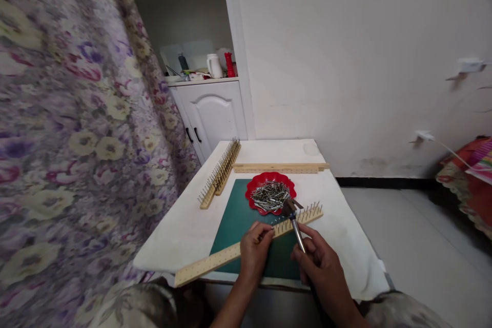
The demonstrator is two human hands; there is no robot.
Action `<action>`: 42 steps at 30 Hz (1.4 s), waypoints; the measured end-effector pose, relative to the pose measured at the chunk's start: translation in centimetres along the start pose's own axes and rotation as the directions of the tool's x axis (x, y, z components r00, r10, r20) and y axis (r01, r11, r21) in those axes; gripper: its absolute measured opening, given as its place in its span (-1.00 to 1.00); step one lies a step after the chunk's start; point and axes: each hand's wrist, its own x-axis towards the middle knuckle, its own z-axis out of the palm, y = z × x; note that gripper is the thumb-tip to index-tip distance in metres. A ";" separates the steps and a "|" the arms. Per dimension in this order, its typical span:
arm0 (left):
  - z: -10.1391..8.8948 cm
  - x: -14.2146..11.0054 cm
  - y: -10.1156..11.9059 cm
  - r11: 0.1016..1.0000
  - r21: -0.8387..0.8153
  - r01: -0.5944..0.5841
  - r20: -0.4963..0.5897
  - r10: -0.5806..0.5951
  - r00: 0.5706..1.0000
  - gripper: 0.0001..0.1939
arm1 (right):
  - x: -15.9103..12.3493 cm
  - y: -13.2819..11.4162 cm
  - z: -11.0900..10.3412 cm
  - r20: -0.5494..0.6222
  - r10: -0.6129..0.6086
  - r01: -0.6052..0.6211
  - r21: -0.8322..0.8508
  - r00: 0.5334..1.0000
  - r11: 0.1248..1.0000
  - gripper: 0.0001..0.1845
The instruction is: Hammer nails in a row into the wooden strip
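My right hand (322, 261) grips a hammer (297, 231) by its handle; the dark head is raised over the strip, close to the bowl. The fingertips of my left hand (254, 251) are pinched together at the surface of a pale wooden strip (209, 265), apparently on a nail that the fingers mostly hide. This strip lies slanted across a green mat (232, 215). Several nails (310, 211) stand upright in its right end, while the left end shows only rows of small marks or holes. Just beyond the strip, a red scalloped bowl (250, 182) is full of loose nails (270, 196).
Strips studded with nails (223, 170) rest at the table's left. Bare wooden strips (279, 168) lie near the back edge of the white-covered table (172, 236). A floral curtain (96, 138) hangs at left, and a wall (326, 61) stands behind.
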 end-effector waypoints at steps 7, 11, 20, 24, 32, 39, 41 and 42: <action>0.1 0.0 -0.2 0.999 0.046 -0.007 0.009 0.007 1.000 -0.81 | 0.1 0.3 -0.1 0.013 0.002 -0.002 -0.002 1.000 1.000 -0.51; 0.1 0.0 -0.2 0.997 0.075 -0.011 0.010 0.011 1.000 -0.81 | -0.1 -0.3 -0.2 0.067 0.027 -0.026 -0.014 0.997 1.000 -0.51; 0.4 0.0 -0.7 0.994 0.106 -0.002 0.004 0.002 1.000 -0.83 | -0.4 -0.2 0.0 0.188 0.106 -0.090 -0.092 0.976 0.992 -0.54; 0.5 -0.1 -0.8 0.994 0.107 0.004 -0.003 -0.003 1.000 -0.83 | -0.4 0.0 0.1 0.194 0.094 -0.072 -0.120 0.976 0.990 -0.56; 0.5 0.0 -0.7 0.993 0.112 0.022 -0.014 -0.021 1.000 -0.84 | -0.4 0.1 0.0 0.201 0.104 -0.075 -0.147 0.974 0.986 -0.52; 0.5 0.1 -0.7 0.994 0.110 0.017 -0.012 -0.016 1.000 -0.83 | -0.5 0.7 -0.1 0.182 0.069 -0.038 -0.166 0.981 0.985 -0.53; 0.5 0.1 -0.7 0.992 0.121 0.022 -0.009 -0.021 1.000 -0.83 | -0.5 0.8 -0.2 0.196 0.074 -0.039 -0.175 0.978 0.984 -0.53; 0.5 0.1 -0.7 0.991 0.129 0.025 -0.007 -0.024 1.000 -0.82 | -0.5 0.8 -0.3 0.199 0.071 -0.037 -0.171 0.977 0.985 -0.53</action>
